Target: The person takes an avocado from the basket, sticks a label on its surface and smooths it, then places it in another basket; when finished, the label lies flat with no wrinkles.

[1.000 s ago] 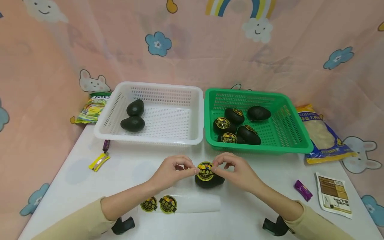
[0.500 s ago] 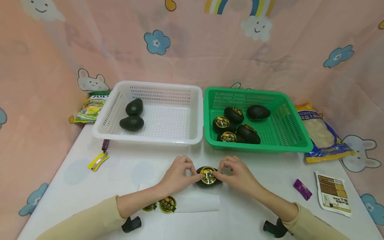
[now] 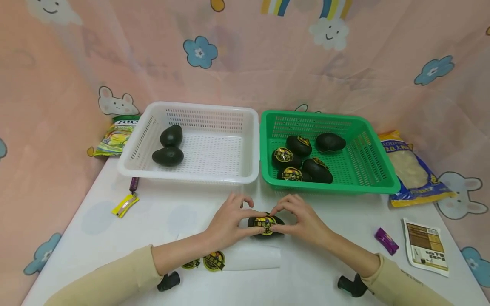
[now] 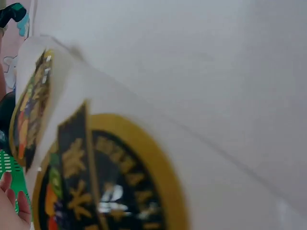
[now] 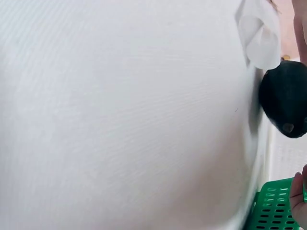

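A dark avocado (image 3: pixel 281 225) lies on the white table, bearing a round black-and-gold fruit sticker (image 3: pixel 264 223). My left hand (image 3: pixel 230 223) reaches it from the left, index finger along its far side and thumb on the sticker's near part. From the right, my right hand (image 3: pixel 303 221) holds it likewise, bent index finger at the far side and thumb at the sticker's lower edge. The right wrist view has the avocado (image 5: pixel 287 98) at its right edge. Below the left forearm, a white backing strip (image 3: pixel 252 258) carries two more stickers (image 4: pixel 115 177), large in the left wrist view.
Behind stand a white basket (image 3: pixel 191 176) with two avocados (image 3: pixel 168 156) and a green basket (image 3: pixel 329 187) with several, most visibly stickered. Snack bags (image 3: pixel 415 170) flank them. A purple-wrapped sweet (image 3: pixel 386 241) and a brown-and-white packet (image 3: pixel 426 247) lie right; a yellow wrapper (image 3: pixel 125 205) lies left.
The sticker, earlier held up by its edges in both hands, came down flat onto the avocado. My index fingers have since moved to its far side while the thumbs stay near.
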Motion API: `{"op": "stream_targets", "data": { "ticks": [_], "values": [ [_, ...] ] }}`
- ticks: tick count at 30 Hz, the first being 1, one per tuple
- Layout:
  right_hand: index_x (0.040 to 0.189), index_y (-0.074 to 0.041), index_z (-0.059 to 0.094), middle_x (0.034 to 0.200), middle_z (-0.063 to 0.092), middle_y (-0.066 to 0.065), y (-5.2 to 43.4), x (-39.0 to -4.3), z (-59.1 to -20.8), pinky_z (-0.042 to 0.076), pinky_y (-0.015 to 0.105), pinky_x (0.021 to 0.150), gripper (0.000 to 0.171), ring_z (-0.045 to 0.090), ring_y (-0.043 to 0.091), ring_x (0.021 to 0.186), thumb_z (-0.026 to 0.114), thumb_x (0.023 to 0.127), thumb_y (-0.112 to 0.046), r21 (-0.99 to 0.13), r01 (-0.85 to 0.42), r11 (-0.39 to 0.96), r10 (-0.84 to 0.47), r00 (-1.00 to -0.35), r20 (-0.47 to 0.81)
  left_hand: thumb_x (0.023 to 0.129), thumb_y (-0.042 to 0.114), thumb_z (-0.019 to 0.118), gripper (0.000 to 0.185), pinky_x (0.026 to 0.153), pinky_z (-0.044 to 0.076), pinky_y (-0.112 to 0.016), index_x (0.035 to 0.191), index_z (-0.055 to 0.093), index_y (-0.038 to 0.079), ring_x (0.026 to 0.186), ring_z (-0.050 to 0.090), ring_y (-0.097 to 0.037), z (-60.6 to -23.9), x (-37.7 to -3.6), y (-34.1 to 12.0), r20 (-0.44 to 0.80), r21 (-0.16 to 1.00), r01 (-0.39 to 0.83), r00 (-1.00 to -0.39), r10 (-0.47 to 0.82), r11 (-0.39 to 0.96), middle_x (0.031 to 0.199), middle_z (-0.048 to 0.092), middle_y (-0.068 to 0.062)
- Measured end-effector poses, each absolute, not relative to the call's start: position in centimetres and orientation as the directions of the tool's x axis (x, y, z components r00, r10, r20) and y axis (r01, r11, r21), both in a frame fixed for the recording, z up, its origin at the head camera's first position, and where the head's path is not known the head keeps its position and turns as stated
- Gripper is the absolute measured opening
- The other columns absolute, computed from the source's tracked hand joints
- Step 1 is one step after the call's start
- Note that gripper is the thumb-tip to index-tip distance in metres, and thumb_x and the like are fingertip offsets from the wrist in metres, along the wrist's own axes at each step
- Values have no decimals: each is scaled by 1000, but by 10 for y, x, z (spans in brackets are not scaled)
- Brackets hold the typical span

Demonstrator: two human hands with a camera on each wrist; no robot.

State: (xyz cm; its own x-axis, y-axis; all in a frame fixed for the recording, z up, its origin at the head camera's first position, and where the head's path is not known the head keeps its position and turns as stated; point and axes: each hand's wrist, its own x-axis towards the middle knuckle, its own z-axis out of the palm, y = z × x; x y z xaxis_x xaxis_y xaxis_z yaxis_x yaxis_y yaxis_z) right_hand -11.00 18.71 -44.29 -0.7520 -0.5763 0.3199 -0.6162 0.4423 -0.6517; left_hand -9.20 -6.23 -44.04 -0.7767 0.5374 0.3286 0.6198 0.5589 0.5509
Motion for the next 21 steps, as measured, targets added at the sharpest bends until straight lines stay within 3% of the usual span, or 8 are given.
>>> {"op": "stream_targets", "data": {
  "ticks": [3,6,12,17,21],
  "values": [
    [102,-23,67,106,58,-14,188,-112,-444,46,36,85,34,50,10,101,86,75,-27,-646,-627,434,-602,-736,310,81,45,77,38,75,40,-26,114,75,26,99,46,-20,-443,-91,-63,342,560,629,-769,541,539,115,59,-3],
    [107,-20,66,110,61,-9,190,-111,-443,48,34,83,35,54,16,101,84,78,-28,-694,-569,441,-585,-769,258,82,44,77,39,81,44,-30,114,75,23,108,49,-22,-443,-90,-63,350,562,637,-761,546,527,122,59,-5],
    [126,-9,61,123,64,12,207,-105,-428,52,26,86,41,61,21,110,72,90,-27,-923,-100,371,-369,-928,-47,83,50,74,56,90,49,-34,130,64,22,122,49,-18,-438,-94,-58,273,559,642,-740,614,525,134,53,-4],
    [137,2,50,134,57,20,217,-106,-416,48,25,93,53,59,13,116,65,95,-28,-958,179,224,-271,-933,-237,76,52,79,76,90,50,-35,141,53,23,126,46,-15,-434,-100,-54,165,545,644,-710,685,537,137,49,0],
    [136,5,49,126,64,10,219,-112,-410,47,24,93,53,60,7,111,62,97,-28,-947,303,104,-223,-921,-319,76,43,81,71,86,50,-33,139,53,25,118,49,-12,-433,-105,-50,85,555,635,-685,723,537,131,51,4]
  ]
}}
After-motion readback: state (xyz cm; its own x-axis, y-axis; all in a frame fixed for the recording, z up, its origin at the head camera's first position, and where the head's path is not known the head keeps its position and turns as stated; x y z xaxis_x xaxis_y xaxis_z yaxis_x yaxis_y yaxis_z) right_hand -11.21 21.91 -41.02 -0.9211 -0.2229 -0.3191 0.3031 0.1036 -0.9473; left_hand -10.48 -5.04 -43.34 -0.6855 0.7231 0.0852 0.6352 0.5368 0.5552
